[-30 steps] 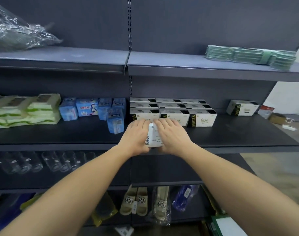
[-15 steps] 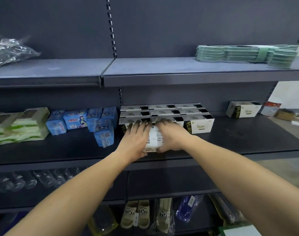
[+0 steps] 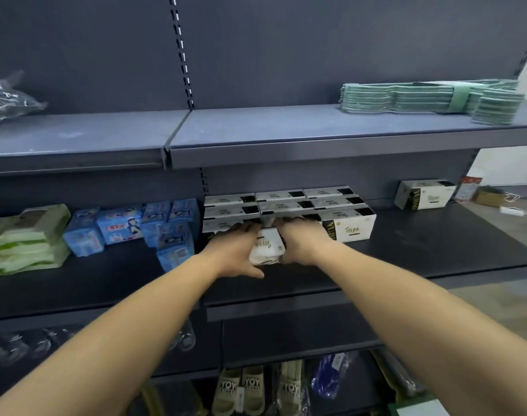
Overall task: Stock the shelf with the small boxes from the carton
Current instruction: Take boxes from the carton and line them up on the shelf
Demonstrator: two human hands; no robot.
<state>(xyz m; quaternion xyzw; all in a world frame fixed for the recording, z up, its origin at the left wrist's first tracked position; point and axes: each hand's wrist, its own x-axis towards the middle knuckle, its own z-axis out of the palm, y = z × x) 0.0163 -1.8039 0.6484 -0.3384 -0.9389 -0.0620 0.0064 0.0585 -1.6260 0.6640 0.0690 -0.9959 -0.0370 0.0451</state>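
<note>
A small white box [image 3: 267, 247] with a barcode on its near face sits on the dark middle shelf [image 3: 421, 250], right in front of the block of stacked white and black boxes [image 3: 349, 225]. My left hand [image 3: 236, 250] grips its left side, fingers reaching over the top towards the stack. My right hand [image 3: 302, 242] holds its right side the same way. Much of the box is hidden between the two hands. One more white box [image 3: 425, 194] stands alone at the back right of the shelf. No carton is in view.
Blue packets [image 3: 136, 225] and green-white packs [image 3: 25, 240] fill the shelf's left part. Folded green cloths [image 3: 430, 96] lie on the upper shelf [image 3: 316, 145], a clear bag [image 3: 7, 97] at its left. Slippers [image 3: 241, 390] and glassware sit on lower shelves. The floor [image 3: 511, 223] shows at right.
Both hands have pushed the white box further back along the shelf, up against the front of the stacked boxes. My view has moved closer and shifted to the right.
</note>
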